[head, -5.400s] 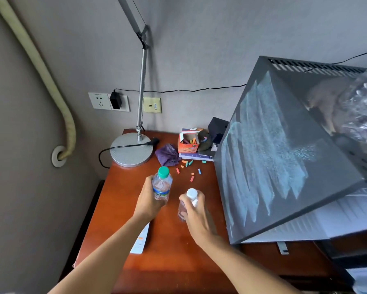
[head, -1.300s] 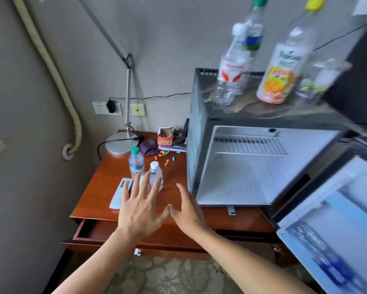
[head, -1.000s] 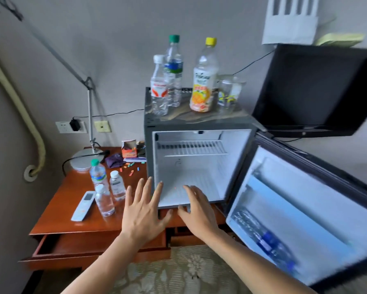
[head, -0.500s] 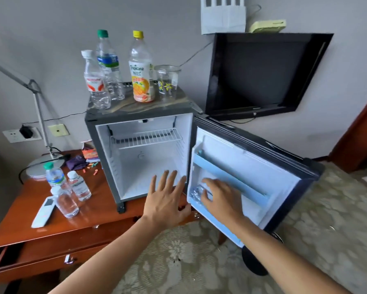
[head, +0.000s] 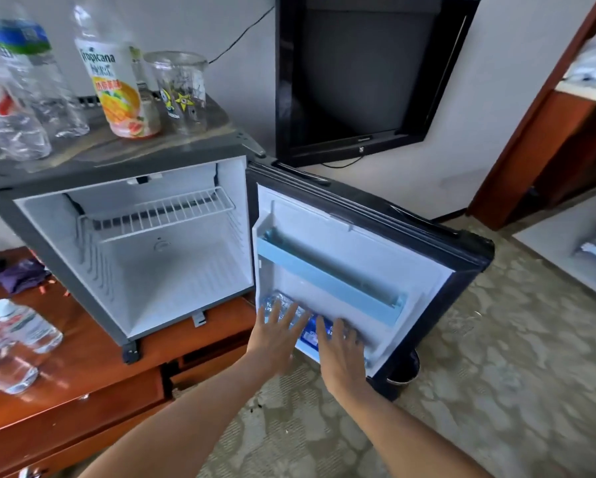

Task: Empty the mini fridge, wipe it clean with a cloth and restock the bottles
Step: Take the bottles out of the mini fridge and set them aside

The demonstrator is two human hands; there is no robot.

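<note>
Two bare forearms enter from the 6 o'clock edge of the view, one from about 7 o'clock and one from about 5 o'clock. No sleeve shows on either arm; both are uncovered from the frame edge to the wrist. The left hand [head: 276, 334] and the right hand [head: 338, 353] are bare too, with no glove, ring, watch or band visible. The fingernails look short and unpainted.

We see the wooden desk [head: 93, 370] carrying the open mini fridge [head: 134, 257], two clear water bottles [head: 17, 343] at its left edge, a purple cloth [head: 19, 276] behind them, and small coloured scraps [head: 46, 286].
</note>
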